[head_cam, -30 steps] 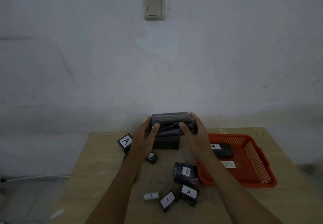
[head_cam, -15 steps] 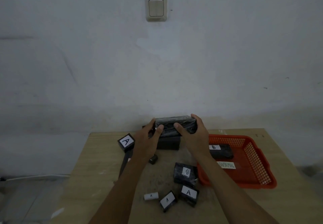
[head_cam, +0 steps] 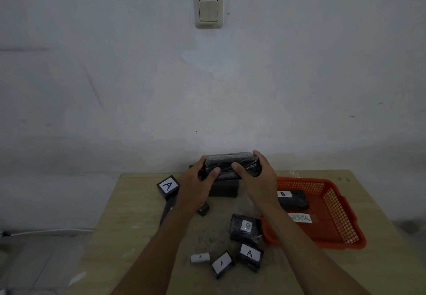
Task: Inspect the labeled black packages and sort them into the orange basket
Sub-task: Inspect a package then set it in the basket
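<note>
left hand (head_cam: 197, 180) grips black package (head_cam: 230, 164) left end | right hand (head_cam: 256, 178) grips right end | package held above worktop (head_cam: 129, 221)

A plain indoor room: bare whitewashed wall (head_cam: 299, 76), light switch (head_cam: 208, 10), rough wooden table (head_cam: 129, 221).

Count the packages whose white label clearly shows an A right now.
3. One package sits at the table's far left beside the left hand; two lie at the near edge, one beside the other. The held package shows no label; other labels may be hidden.
</note>
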